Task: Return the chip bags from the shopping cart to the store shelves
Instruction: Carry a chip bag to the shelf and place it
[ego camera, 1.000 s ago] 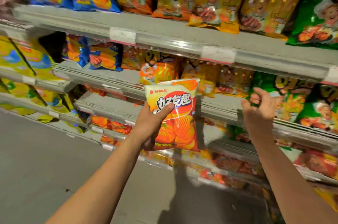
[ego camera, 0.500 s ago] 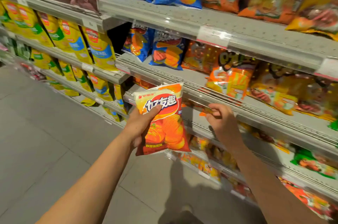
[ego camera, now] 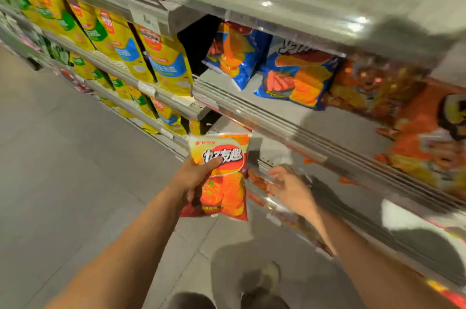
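- My left grip (ego camera: 194, 177) holds the orange chip bag (ego camera: 223, 177) by its left side, thumb curled across the printed front and fingers behind; the bag hangs upright in the aisle, just in front of the lower shelf edge (ego camera: 262, 175).
- My right grip (ego camera: 290, 187) has its fingers curled over that shelf edge; whether they pinch anything there I cannot tell, the frame is blurred.
- I judge the bag light, puffed with air, soft and crinkly, with brittle contents. A side or top-seam hold suits it; squeezing the middle could crush the chips, and the glossy film may slip.
- The shelves jut out in tiers, each with a hard price rail (ego camera: 277, 122). The open gap beside the blue bags (ego camera: 297, 76) looks roomy; the lower tier looks tighter.
- The floor (ego camera: 63, 157) to my left leaves free room for swinging.
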A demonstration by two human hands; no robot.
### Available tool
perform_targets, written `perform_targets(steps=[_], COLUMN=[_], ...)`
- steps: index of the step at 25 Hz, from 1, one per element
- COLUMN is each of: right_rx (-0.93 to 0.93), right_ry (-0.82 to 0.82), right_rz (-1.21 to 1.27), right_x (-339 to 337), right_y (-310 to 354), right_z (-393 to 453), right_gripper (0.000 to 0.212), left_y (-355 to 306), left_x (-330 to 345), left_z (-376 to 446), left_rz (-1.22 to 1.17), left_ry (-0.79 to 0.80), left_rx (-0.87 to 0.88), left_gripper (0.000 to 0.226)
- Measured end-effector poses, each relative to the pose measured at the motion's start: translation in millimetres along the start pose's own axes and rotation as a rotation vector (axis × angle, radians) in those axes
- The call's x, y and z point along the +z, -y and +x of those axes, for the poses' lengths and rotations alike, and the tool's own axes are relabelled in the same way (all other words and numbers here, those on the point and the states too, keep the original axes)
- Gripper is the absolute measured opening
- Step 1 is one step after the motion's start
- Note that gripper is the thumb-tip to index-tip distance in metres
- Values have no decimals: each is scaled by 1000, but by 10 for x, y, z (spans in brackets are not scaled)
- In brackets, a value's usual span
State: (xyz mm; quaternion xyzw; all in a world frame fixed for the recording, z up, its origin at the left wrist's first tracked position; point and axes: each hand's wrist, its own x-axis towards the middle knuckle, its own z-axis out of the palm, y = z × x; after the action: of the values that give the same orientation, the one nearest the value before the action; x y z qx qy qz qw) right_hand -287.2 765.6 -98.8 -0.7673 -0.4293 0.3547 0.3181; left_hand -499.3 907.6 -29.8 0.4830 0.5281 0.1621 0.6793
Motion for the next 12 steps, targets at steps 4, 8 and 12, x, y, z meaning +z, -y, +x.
perform_targets(steps=[4, 8, 12], right_rx=[91, 242, 232], right_ry=[-76, -8, -223], right_rz=[-246, -699, -766], right_x=[219, 554, 869], right_y=[-138, -253, -163], right_z=[304, 365, 340], right_gripper=[52, 82, 95], left_y=[-308, -492, -592], left_x=[128, 239, 236], left_z=[741, 1478, 2140], left_rz=[190, 368, 564], left_ry=[149, 267, 354], left_rx=[31, 20, 32], left_gripper=[50, 20, 52])
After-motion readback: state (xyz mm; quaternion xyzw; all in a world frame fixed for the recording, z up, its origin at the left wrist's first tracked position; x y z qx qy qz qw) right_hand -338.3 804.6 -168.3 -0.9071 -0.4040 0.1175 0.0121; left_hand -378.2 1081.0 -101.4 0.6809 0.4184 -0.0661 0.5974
